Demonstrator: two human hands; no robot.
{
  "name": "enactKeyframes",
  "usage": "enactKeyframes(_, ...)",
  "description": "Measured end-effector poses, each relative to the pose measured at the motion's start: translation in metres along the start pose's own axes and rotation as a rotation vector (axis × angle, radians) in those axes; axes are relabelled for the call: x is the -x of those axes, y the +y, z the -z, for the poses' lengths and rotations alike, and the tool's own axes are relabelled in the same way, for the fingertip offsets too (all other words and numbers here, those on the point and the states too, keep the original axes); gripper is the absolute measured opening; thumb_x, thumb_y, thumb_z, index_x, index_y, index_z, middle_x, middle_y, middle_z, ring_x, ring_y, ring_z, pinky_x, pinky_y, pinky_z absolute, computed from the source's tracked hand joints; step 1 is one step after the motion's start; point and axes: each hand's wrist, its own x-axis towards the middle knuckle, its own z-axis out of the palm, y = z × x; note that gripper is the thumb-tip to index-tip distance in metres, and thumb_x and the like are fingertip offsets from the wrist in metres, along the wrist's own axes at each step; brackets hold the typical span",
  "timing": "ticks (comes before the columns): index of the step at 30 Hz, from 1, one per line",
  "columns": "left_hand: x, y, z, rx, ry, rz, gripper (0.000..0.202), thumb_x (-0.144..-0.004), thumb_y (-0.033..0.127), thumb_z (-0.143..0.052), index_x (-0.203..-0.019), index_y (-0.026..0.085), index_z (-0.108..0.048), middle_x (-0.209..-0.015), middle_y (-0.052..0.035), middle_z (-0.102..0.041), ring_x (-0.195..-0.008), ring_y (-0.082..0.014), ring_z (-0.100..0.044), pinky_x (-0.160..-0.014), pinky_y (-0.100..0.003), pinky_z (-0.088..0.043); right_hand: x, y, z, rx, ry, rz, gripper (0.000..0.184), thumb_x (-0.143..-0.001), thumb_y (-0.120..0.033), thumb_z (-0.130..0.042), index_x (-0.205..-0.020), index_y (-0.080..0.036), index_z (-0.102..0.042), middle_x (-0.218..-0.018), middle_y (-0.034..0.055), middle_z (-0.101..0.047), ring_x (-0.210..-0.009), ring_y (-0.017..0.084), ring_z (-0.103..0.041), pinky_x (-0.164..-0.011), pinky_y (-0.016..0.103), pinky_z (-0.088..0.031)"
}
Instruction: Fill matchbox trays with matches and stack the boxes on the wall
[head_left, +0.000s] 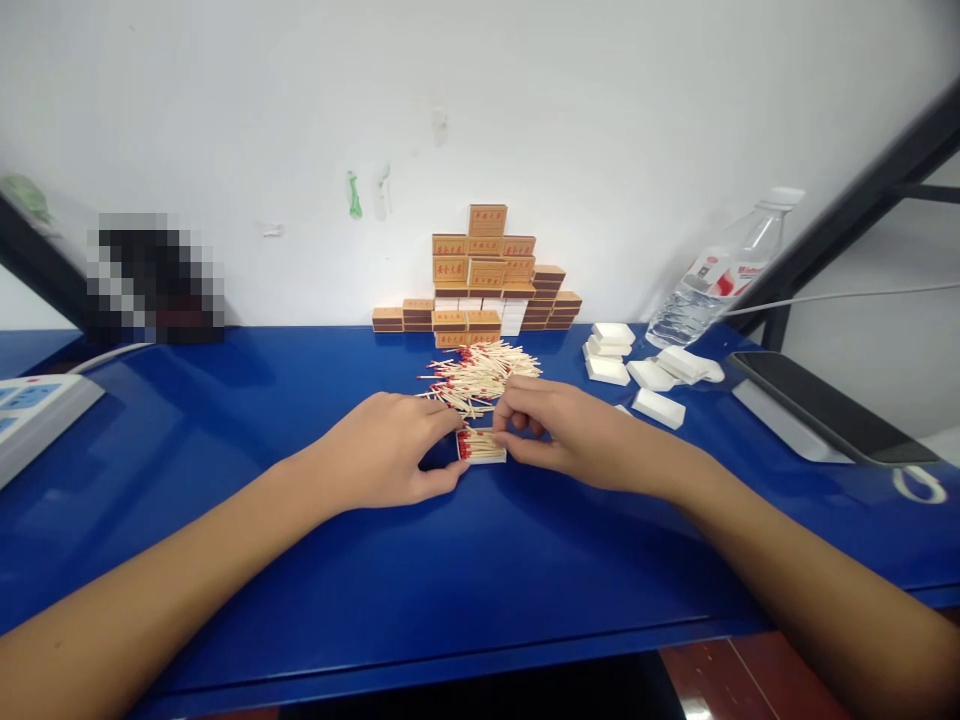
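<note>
A small white matchbox tray (487, 461) lies on the blue table, holding red-headed matches side by side. My left hand (390, 450) has thumb and forefinger around the tray's left end, gripping it. At the tray's right end, the thumb and forefinger of my right hand (551, 425) are pinched together on a match, mostly hidden by the fingers. Just behind the tray is a loose pile of matches (487, 375), its heads mostly toward the left.
Orange-brown matchboxes (450, 268) are stacked against the wall. Several white trays (660, 408) lie at right, near a tilted water bottle (709, 280) and a dark phone (825, 405) propped on a white block. A white device (45, 425) sits at the left edge.
</note>
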Motion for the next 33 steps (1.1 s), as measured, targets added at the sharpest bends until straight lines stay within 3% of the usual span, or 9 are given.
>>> enactKeyframes(10, 0.000, 0.000, -0.001, -0.003, 0.011, -0.005, 0.025, -0.097, 0.039, -0.061, -0.097, 0.016, -0.071, -0.087, -0.0032, -0.074, -0.073, -0.0195, -0.067, -0.062, -0.033, -0.042, 0.000, -0.008, -0.007, 0.008, 0.005, 0.016, 0.008, -0.101, -0.022, -0.062, -0.094, -0.020, -0.066, -0.095, 0.0032, -0.065, -0.081, 0.016, -0.058, -0.070, 0.029, -0.042)
enactKeyframes(14, 0.000, 0.000, -0.001, -0.003, 0.010, -0.006, 0.025, -0.097, 0.040, -0.061, -0.095, 0.017, -0.070, -0.086, -0.0032, -0.074, -0.071, -0.0188, -0.066, -0.062, -0.032, -0.042, -0.002, -0.010, -0.007, 0.023, 0.086, 0.019, 0.009, -0.100, -0.022, -0.065, -0.091, -0.020, -0.067, -0.090, 0.0032, -0.065, -0.080, 0.017, -0.058, -0.070, 0.030, -0.042)
enactKeyframes(21, 0.000, 0.001, 0.001, -0.010, 0.012, -0.006, 0.024, -0.097, 0.038, -0.062, -0.099, 0.017, -0.072, -0.088, -0.0038, -0.075, -0.070, -0.0182, -0.066, -0.062, -0.031, -0.043, -0.004, -0.005, -0.009, 0.004, 0.105, 0.038, 0.011, -0.101, -0.026, -0.065, -0.094, -0.021, -0.069, -0.093, 0.0040, -0.065, -0.081, 0.016, -0.059, -0.072, 0.030, -0.043)
enactKeyframes(28, 0.000, 0.001, 0.001, -0.007, 0.014, -0.013, 0.025, -0.096, 0.039, -0.062, -0.102, 0.017, -0.073, -0.088, -0.0036, -0.075, -0.072, -0.0186, -0.067, -0.063, -0.031, -0.045, -0.007, -0.002, -0.012, 0.055, 0.190, 0.000, 0.005, -0.097, -0.019, -0.067, -0.092, -0.019, -0.069, -0.089, 0.0029, -0.063, -0.081, 0.016, -0.058, -0.071, 0.029, -0.042)
enactKeyframes(33, 0.000, 0.002, 0.001, -0.007, 0.005, -0.018, 0.024, -0.096, 0.037, -0.062, -0.102, 0.017, -0.072, -0.090, -0.0035, -0.076, -0.072, -0.0187, -0.067, -0.064, -0.032, -0.045, -0.010, 0.002, -0.021, 0.048, 0.176, 0.006, 0.006, -0.097, -0.020, -0.066, -0.091, -0.019, -0.069, -0.090, 0.0031, -0.063, -0.079, 0.016, -0.057, -0.070, 0.029, -0.042)
